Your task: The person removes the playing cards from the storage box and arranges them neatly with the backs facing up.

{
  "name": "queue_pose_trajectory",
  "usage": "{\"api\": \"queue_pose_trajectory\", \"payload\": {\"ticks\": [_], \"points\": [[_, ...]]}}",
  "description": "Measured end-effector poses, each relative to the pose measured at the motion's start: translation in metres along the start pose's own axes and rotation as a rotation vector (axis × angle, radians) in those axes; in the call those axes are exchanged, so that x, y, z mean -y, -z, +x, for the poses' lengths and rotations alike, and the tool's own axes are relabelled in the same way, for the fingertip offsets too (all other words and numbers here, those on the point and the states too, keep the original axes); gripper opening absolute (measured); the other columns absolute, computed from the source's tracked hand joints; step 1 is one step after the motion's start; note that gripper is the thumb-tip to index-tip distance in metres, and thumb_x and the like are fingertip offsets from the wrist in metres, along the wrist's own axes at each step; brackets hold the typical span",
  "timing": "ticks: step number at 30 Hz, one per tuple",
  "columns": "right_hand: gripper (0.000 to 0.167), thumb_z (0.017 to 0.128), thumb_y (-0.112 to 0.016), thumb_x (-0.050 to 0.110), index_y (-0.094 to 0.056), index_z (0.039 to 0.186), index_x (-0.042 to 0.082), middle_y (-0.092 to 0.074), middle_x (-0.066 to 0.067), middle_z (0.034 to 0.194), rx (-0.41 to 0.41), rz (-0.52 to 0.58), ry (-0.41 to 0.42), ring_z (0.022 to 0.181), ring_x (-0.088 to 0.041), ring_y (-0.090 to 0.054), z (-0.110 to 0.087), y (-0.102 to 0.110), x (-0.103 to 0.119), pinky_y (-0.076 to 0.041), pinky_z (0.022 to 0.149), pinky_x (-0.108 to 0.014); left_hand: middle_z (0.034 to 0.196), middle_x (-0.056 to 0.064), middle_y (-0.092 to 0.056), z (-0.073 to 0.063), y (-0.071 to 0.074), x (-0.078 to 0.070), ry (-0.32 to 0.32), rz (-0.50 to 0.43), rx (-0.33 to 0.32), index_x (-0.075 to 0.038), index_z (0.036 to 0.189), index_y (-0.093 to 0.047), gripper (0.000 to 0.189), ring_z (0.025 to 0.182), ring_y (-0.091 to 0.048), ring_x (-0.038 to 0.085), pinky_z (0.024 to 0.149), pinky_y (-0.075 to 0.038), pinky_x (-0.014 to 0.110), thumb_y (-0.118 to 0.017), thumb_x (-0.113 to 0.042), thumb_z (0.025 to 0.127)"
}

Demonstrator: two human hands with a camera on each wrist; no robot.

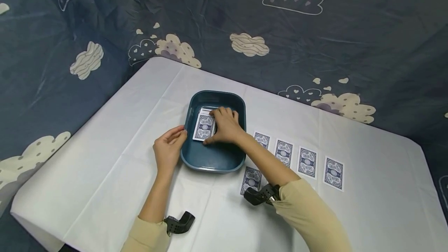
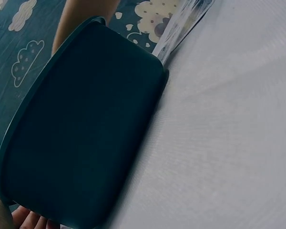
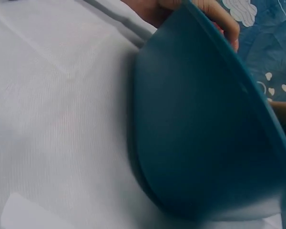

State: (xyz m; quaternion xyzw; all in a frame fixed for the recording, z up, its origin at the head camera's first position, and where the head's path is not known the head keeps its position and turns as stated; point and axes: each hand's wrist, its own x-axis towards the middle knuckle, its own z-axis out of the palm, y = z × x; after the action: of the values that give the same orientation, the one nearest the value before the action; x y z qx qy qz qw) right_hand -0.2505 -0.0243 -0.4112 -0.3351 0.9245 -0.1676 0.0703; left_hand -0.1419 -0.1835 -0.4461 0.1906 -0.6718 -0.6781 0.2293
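Observation:
A dark teal plastic basin (image 1: 213, 162) stands on the table in front of the person. My left hand (image 1: 168, 149) pinches its left rim between thumb and fingers; the right wrist view shows these left fingers (image 3: 224, 19) curled over the rim. Inside the basin lie face-down playing cards (image 1: 203, 127) with blue patterned backs, slightly offset from each other. My right hand (image 1: 226, 125) reaches over the basin's right side and grips the cards, thumb at the lower edge and fingertips at the upper one. The basin's wall (image 2: 81, 124) hides the cards in both wrist views.
Right of the basin, several face-down cards lie in a row on the white tablecloth (image 1: 115, 158), the outermost card (image 1: 334, 173) farthest right. A nearer card (image 1: 251, 180) lies partly under the right wrist camera (image 1: 260, 195). A dark cloud-patterned curtain (image 1: 217, 14) hangs behind the table.

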Motion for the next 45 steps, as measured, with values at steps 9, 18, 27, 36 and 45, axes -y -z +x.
{"api": "queue_pose_trajectory", "payload": {"ticks": [9, 18, 27, 36, 45], "points": [[0.09, 0.054, -0.086, 0.046, -0.048, 0.127, 0.009, -0.046, -0.01, 0.128, -0.201, 0.079, 0.092, 0.12, -0.029, -0.035, -0.052, 0.057, -0.027, -0.016, 0.104, -0.052, 0.095, 0.025, -0.067, -0.013, -0.004, -0.03, -0.012, 0.055, 0.005, 0.006, 0.1, -0.068, 0.022, 0.069, -0.063, -0.008, 0.07, -0.051, 0.011, -0.066, -0.004, 0.081], [0.09, 0.052, -0.089, 0.04, -0.047, 0.126, 0.009, -0.046, -0.011, 0.128, -0.236, 0.094, -0.025, 0.121, -0.033, -0.032, -0.158, 0.096, -0.093, -0.017, 0.099, -0.057, 0.095, 0.025, -0.067, -0.015, -0.006, -0.029, 0.005, 0.058, -0.001, 0.005, 0.1, -0.068, 0.023, 0.068, -0.063, -0.008, 0.069, -0.051, 0.011, -0.067, -0.005, 0.081], [0.091, 0.046, -0.091, 0.037, -0.05, 0.123, 0.01, -0.049, -0.016, 0.121, -0.193, 0.036, -0.142, 0.111, -0.04, -0.031, -0.288, 0.092, -0.146, -0.015, 0.092, -0.064, 0.076, -0.005, -0.068, -0.016, -0.007, -0.028, 0.004, 0.052, -0.018, 0.006, 0.099, -0.069, 0.022, 0.067, -0.063, -0.006, 0.067, -0.051, 0.011, -0.067, -0.004, 0.08], [0.093, 0.037, -0.087, 0.054, -0.055, 0.115, 0.014, -0.052, -0.019, 0.118, -0.104, -0.042, -0.256, 0.106, -0.041, -0.037, -0.336, 0.05, -0.155, -0.02, 0.084, -0.066, 0.072, -0.02, -0.066, -0.004, -0.002, 0.002, -0.006, 0.035, -0.031, 0.001, 0.099, -0.071, 0.023, 0.069, -0.065, -0.004, 0.066, -0.051, 0.011, -0.071, -0.012, 0.079], [0.091, 0.036, -0.087, 0.054, -0.055, 0.113, 0.017, -0.05, -0.016, 0.112, -0.132, -0.053, -0.274, 0.103, -0.038, -0.039, -0.343, 0.032, -0.158, -0.021, 0.083, -0.062, 0.072, -0.02, -0.066, -0.005, -0.004, 0.002, -0.019, 0.033, -0.03, -0.001, 0.097, -0.072, 0.022, 0.069, -0.066, -0.001, 0.065, -0.052, 0.013, -0.072, -0.014, 0.079]]}}
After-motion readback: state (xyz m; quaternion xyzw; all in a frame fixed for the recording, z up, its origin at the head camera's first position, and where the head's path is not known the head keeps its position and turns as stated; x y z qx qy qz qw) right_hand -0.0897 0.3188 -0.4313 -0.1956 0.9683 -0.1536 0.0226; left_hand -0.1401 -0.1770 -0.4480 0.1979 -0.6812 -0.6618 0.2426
